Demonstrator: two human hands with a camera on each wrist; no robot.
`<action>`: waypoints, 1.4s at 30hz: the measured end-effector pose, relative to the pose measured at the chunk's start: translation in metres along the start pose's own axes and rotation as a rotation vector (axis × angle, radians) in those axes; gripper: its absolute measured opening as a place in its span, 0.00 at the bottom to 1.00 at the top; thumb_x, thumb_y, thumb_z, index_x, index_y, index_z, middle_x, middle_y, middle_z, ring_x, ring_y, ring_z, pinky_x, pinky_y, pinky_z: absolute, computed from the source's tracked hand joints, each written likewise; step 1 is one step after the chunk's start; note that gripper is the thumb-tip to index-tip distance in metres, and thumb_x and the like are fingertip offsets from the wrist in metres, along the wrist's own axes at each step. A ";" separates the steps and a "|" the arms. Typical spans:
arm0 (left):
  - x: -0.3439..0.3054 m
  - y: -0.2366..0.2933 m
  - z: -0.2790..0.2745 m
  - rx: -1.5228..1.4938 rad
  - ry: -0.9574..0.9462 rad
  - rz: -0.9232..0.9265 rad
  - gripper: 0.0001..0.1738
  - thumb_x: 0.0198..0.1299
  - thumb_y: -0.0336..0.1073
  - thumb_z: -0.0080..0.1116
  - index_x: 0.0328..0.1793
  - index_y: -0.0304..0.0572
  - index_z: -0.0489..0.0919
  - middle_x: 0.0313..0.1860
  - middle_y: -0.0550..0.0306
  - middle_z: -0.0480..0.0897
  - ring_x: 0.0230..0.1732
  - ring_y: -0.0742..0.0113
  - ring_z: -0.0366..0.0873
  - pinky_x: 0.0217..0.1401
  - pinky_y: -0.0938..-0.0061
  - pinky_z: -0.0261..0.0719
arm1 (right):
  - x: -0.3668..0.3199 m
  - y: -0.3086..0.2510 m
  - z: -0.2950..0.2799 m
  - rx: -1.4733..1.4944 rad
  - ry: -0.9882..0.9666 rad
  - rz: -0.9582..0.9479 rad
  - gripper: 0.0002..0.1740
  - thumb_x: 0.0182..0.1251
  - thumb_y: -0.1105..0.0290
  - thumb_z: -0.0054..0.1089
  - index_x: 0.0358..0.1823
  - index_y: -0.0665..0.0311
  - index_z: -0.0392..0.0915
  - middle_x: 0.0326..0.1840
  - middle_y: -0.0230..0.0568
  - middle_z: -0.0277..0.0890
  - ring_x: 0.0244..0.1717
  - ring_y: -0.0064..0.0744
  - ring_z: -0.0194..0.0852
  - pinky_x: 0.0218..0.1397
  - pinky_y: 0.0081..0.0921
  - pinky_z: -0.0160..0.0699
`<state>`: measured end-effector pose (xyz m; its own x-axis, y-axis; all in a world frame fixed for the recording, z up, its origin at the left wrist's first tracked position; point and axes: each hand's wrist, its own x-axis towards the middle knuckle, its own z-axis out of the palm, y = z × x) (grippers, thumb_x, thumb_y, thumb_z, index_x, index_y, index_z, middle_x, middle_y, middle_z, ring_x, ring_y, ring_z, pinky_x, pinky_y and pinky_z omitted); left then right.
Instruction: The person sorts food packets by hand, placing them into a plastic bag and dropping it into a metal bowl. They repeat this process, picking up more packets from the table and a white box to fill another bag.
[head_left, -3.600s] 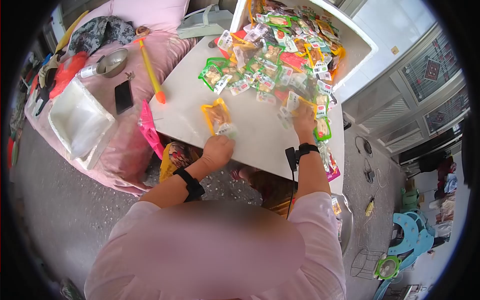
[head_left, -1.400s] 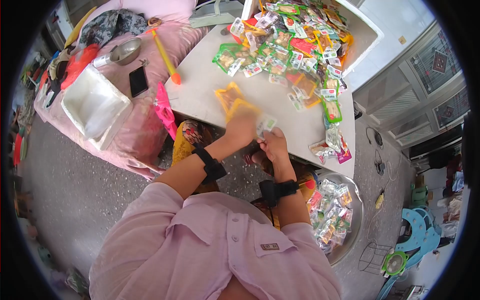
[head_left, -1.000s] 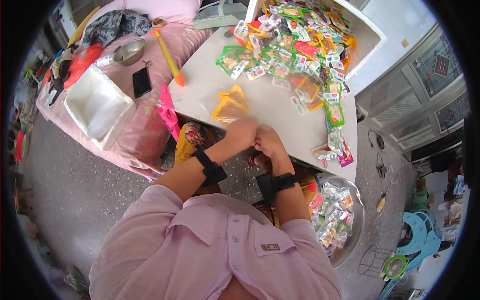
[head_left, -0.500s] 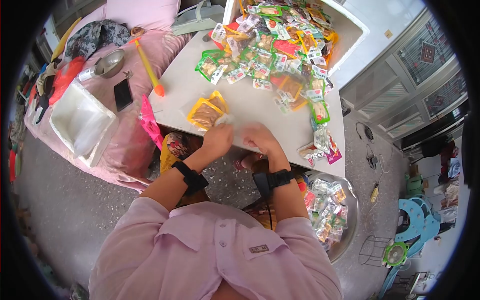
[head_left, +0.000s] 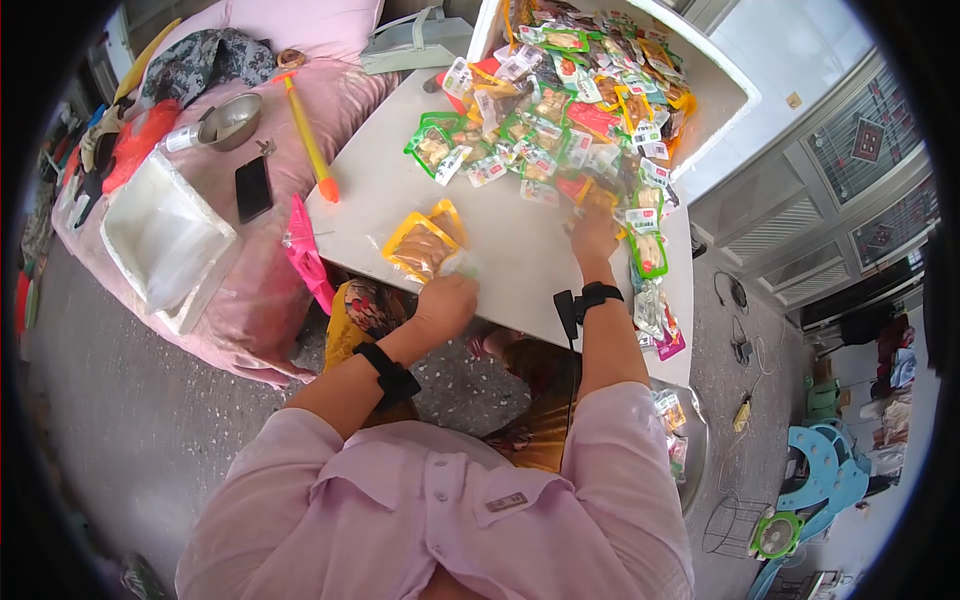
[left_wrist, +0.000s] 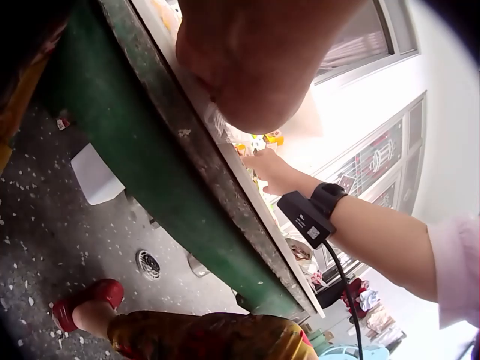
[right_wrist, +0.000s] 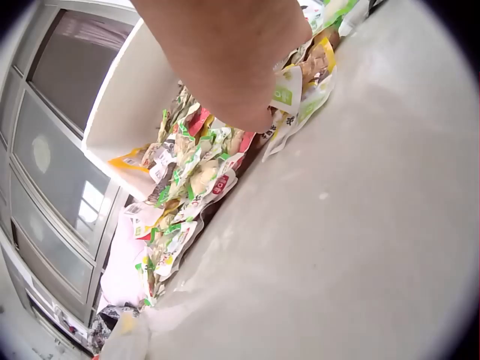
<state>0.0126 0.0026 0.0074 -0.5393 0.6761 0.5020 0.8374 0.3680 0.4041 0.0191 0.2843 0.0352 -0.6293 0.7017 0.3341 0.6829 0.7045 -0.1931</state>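
Observation:
Near the table's front edge, my left hand (head_left: 447, 305) pinches the lower ends of overlapping yellow-edged food packets (head_left: 422, 248) with brown contents. In the left wrist view, my left hand (left_wrist: 244, 64) fills the top and hides its fingertips. My right hand (head_left: 595, 238) reaches forward, its fingers over a yellow-edged packet at the near side of the pile. The right wrist view shows my right hand (right_wrist: 232, 60) beside that packet (right_wrist: 319, 64), with its fingertips hidden. Behind lies a heap of mixed food packets (head_left: 540, 130), many edged green or yellow.
The heap spills from a tipped white foam box (head_left: 715, 110) onto the white table (head_left: 350, 220). A metal basin (head_left: 692, 450) with packets stands below at right. To the left, a bed (head_left: 310, 120) bears another foam box (head_left: 165, 240), a phone (head_left: 253, 190) and a yellow stick (head_left: 308, 145).
My right hand has moved from beside my left hand out to the pile's near side. The left hand keeps the yellow-edged packets, which now lie more fanned out near the table edge.

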 end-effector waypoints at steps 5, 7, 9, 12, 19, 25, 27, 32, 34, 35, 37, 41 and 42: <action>-0.001 0.000 0.000 -0.023 0.046 0.010 0.04 0.43 0.32 0.50 0.24 0.43 0.67 0.21 0.52 0.69 0.22 0.52 0.71 0.23 0.61 0.68 | 0.006 0.025 0.001 0.268 0.072 -0.183 0.15 0.53 0.72 0.48 0.44 0.62 0.68 0.41 0.50 0.67 0.46 0.50 0.64 0.46 0.37 0.65; -0.002 -0.001 0.001 -0.012 0.045 0.021 0.04 0.43 0.31 0.50 0.24 0.42 0.67 0.21 0.52 0.69 0.22 0.52 0.71 0.23 0.61 0.68 | -0.009 0.024 -0.014 0.441 0.098 -0.199 0.13 0.52 0.76 0.45 0.41 0.65 0.69 0.39 0.52 0.68 0.44 0.50 0.65 0.45 0.36 0.66; -0.002 0.000 0.001 -0.001 0.046 0.028 0.04 0.43 0.31 0.50 0.24 0.42 0.67 0.21 0.51 0.69 0.22 0.52 0.71 0.23 0.61 0.68 | -0.025 0.030 -0.020 0.583 0.117 -0.230 0.12 0.51 0.80 0.43 0.38 0.68 0.70 0.40 0.54 0.67 0.44 0.49 0.65 0.44 0.37 0.65; -0.001 0.002 -0.002 0.001 0.056 0.036 0.04 0.43 0.31 0.49 0.24 0.41 0.68 0.21 0.50 0.70 0.22 0.51 0.70 0.24 0.61 0.68 | -0.063 0.034 -0.033 0.572 0.184 -0.484 0.14 0.47 0.83 0.42 0.37 0.68 0.70 0.42 0.56 0.67 0.45 0.50 0.64 0.45 0.35 0.66; -0.001 0.002 0.001 -0.005 -0.019 -0.031 0.04 0.44 0.31 0.49 0.24 0.40 0.68 0.22 0.49 0.71 0.25 0.49 0.71 0.26 0.59 0.68 | -0.119 0.068 -0.014 0.772 0.072 0.080 0.16 0.49 0.80 0.44 0.44 0.73 0.66 0.49 0.58 0.62 0.48 0.51 0.64 0.48 0.35 0.66; 0.000 0.003 -0.002 -0.017 -0.012 -0.026 0.04 0.44 0.31 0.48 0.24 0.40 0.67 0.22 0.49 0.71 0.25 0.49 0.71 0.27 0.59 0.68 | -0.113 0.060 -0.037 1.993 -0.327 0.688 0.17 0.58 0.67 0.45 0.45 0.70 0.61 0.40 0.44 0.66 0.41 0.39 0.67 0.42 0.35 0.70; 0.000 0.002 -0.001 -0.018 -0.003 -0.020 0.04 0.45 0.31 0.48 0.25 0.40 0.67 0.22 0.49 0.71 0.26 0.49 0.71 0.27 0.59 0.68 | -0.108 0.047 -0.049 1.999 -0.289 0.950 0.17 0.58 0.64 0.47 0.42 0.69 0.61 0.38 0.43 0.67 0.38 0.37 0.68 0.38 0.30 0.72; 0.000 0.002 -0.001 -0.016 -0.015 -0.026 0.04 0.46 0.32 0.47 0.26 0.40 0.68 0.23 0.49 0.71 0.26 0.48 0.71 0.28 0.58 0.69 | -0.088 0.048 -0.020 2.047 -0.440 1.001 0.17 0.57 0.59 0.52 0.37 0.67 0.63 0.36 0.42 0.67 0.34 0.34 0.68 0.30 0.23 0.72; 0.000 0.003 -0.001 -0.015 -0.033 -0.043 0.04 0.46 0.32 0.46 0.26 0.41 0.68 0.23 0.49 0.71 0.27 0.48 0.71 0.28 0.58 0.69 | -0.080 0.049 -0.005 1.982 -0.590 0.844 0.17 0.57 0.59 0.53 0.37 0.65 0.63 0.35 0.42 0.66 0.32 0.34 0.68 0.29 0.23 0.72; 0.001 0.003 -0.001 -0.013 -0.046 -0.055 0.04 0.46 0.32 0.46 0.27 0.41 0.68 0.23 0.49 0.71 0.27 0.48 0.71 0.28 0.58 0.69 | -0.076 0.047 0.002 2.001 -0.641 0.872 0.18 0.56 0.59 0.54 0.39 0.64 0.62 0.36 0.42 0.66 0.31 0.34 0.68 0.28 0.23 0.72; 0.003 0.004 -0.002 -0.008 -0.064 -0.074 0.04 0.46 0.32 0.46 0.27 0.40 0.68 0.24 0.48 0.72 0.27 0.48 0.71 0.28 0.58 0.69 | -0.074 0.035 0.008 2.035 -0.743 0.929 0.21 0.56 0.59 0.55 0.43 0.63 0.60 0.36 0.43 0.66 0.30 0.34 0.68 0.27 0.24 0.71; 0.002 0.005 -0.003 -0.012 -0.076 -0.098 0.04 0.46 0.32 0.47 0.26 0.40 0.68 0.24 0.48 0.72 0.27 0.48 0.72 0.28 0.58 0.69 | -0.095 -0.002 -0.009 2.098 -0.706 1.154 0.29 0.53 0.56 0.57 0.48 0.62 0.53 0.36 0.44 0.65 0.29 0.34 0.67 0.26 0.23 0.69; 0.002 0.005 -0.003 -0.016 -0.076 -0.102 0.04 0.46 0.32 0.47 0.26 0.40 0.68 0.24 0.48 0.72 0.27 0.48 0.72 0.28 0.58 0.69 | -0.101 -0.013 -0.020 2.088 -0.725 1.145 0.30 0.53 0.55 0.57 0.49 0.61 0.51 0.36 0.44 0.65 0.29 0.35 0.67 0.26 0.23 0.69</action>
<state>0.0153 0.0044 0.0129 -0.6126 0.6827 0.3983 0.7769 0.4274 0.4624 0.0813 0.2018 0.0221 -0.7258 0.3091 -0.6145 -0.0868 -0.9274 -0.3639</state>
